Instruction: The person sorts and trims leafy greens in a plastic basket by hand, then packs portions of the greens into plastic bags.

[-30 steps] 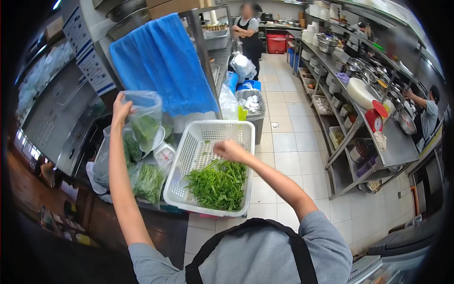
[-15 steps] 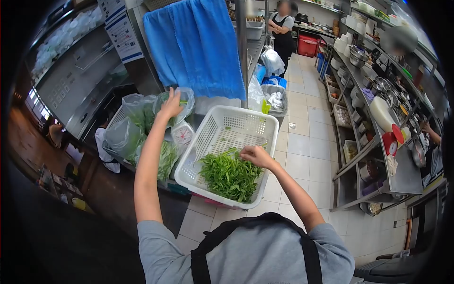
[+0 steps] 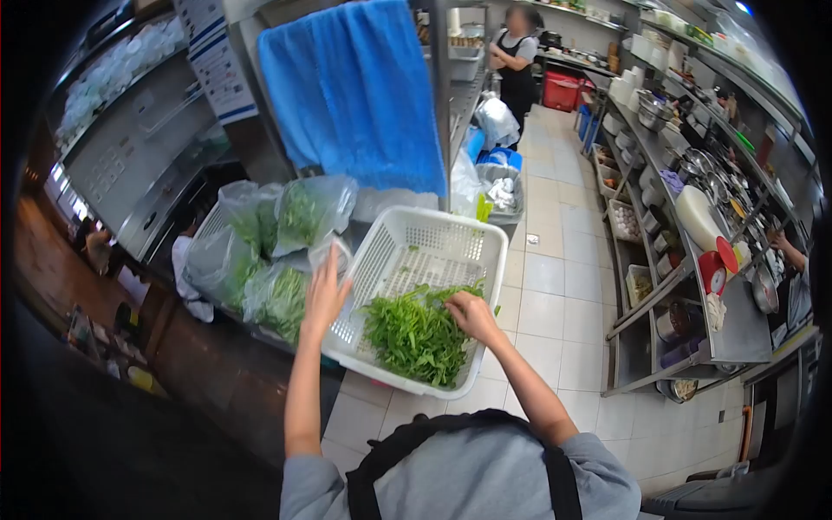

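Observation:
A white perforated basket [image 3: 407, 230] holds a heap of cut green leaves [image 3: 412, 338] in its near part. My right hand [image 3: 472, 314] is closed at the right side of the heap; what its fingers hold is hidden. Over the basket's left rim, my left hand [image 3: 326, 295] has its fingers stretched and holds nothing. It partly covers a small white scale [image 3: 340, 251]. Behind and left of it lies a clear bag of greens [image 3: 303, 212], beside another bag of greens [image 3: 282, 299].
A blue towel [image 3: 351, 95] hangs on the rack behind the basket. On the right, a steel shelf [image 3: 737, 334] carries bowls and a red scale [image 3: 713, 267]. A person [image 3: 517, 65] stands at the back by a bin [image 3: 503, 192]. Another person's arm [image 3: 790, 251] shows far right.
My left hand has let go of the bag of greens, which now lies among the other bags, and has come back toward the basket. My right hand has moved down to the leaves.

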Motion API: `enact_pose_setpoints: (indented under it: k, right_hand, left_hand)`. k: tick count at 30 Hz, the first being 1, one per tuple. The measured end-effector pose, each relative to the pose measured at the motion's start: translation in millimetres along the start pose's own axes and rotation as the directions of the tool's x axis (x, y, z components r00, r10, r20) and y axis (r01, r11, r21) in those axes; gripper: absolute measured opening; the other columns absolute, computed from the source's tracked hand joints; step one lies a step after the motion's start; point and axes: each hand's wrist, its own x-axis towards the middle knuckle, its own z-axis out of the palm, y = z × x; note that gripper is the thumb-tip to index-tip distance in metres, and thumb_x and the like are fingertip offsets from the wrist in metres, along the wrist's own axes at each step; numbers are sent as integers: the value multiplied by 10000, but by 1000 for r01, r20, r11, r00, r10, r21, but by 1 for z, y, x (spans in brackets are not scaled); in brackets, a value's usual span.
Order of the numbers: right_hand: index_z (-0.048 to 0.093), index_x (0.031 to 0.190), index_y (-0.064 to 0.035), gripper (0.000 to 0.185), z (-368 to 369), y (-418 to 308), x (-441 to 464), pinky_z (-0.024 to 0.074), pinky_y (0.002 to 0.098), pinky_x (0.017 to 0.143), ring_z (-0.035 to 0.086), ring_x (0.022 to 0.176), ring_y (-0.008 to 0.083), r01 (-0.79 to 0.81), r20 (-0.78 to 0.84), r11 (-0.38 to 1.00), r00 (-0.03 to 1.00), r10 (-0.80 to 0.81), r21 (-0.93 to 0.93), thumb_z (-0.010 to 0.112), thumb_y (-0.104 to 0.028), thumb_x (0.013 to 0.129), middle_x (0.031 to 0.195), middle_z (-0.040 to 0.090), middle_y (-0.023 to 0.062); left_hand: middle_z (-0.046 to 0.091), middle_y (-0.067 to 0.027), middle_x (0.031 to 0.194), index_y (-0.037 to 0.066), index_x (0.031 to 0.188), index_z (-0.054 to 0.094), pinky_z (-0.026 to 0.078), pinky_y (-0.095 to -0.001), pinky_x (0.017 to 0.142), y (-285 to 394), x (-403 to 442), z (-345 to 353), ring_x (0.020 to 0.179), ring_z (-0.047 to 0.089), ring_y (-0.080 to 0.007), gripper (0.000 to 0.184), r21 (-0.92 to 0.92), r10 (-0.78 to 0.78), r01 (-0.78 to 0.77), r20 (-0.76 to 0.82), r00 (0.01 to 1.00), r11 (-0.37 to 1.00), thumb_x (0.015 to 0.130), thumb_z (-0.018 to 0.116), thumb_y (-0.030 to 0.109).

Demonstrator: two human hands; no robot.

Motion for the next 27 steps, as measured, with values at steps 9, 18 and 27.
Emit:
enact_pose_setpoints:
  k: [9,18,27]
  right_hand:
    - [593,904,-62,132,-7,-12,-15,445,368,649,583,725,276,-91,-137,986,988,72,-139,576,-120,788,817,581,100]
    - [599,975,-26,199,-7,5,1,463,356,683,576,758,294,-161,-189,982,966,177,97,546,-43,784,867,579,153]
    - [603,1032,-75,366,28,36,87,482,425,777,587,971,308,-210,390,771,766,512,-601,626,-269,722,1069,588,169]
  left_hand:
    - [424,-222,1265,71,1372,215,344,-453,909,-14,-72,49,1117,431,-377,606,-10,-364,364,-19,931,931,879,473,308]
    - [489,-201,1191,-28,1144,501,334,-427,952,21,-8,78,1117,436,-359,359,-90,157,-171,-139,978,981,810,546,95]
    - [561,-174,1127,-6,1058,582,434,-384,871,9,62,211,1047,534,-307,443,190,-104,-63,753,649,980,751,611,313]
